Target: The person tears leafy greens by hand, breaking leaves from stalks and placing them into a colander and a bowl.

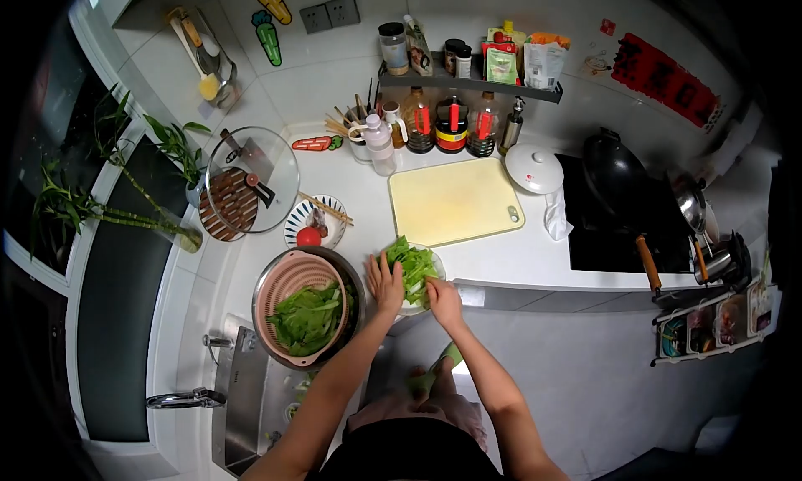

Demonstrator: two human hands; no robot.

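Note:
Chopped green leaves (415,268) lie heaped on a white plate (441,262) at the counter's front edge. My left hand (385,286) rests against the left side of the heap, its fingers stretched out. On the right side, my right hand (444,301) has its fingers closed at the leaves near the plate's rim. Just behind is a yellow cutting board (455,201) with nothing on it. To the left, a pink colander (265,301) with larger green leaves (307,318) sits in a metal bowl (357,289).
A patterned bowl (332,208) holds a tomato (308,236), with chopsticks across its rim. The sink (242,397) is at lower left. Behind the board stand bottles (452,126) and a white lidded pot (535,169). A black wok (614,168) is on the stove at right.

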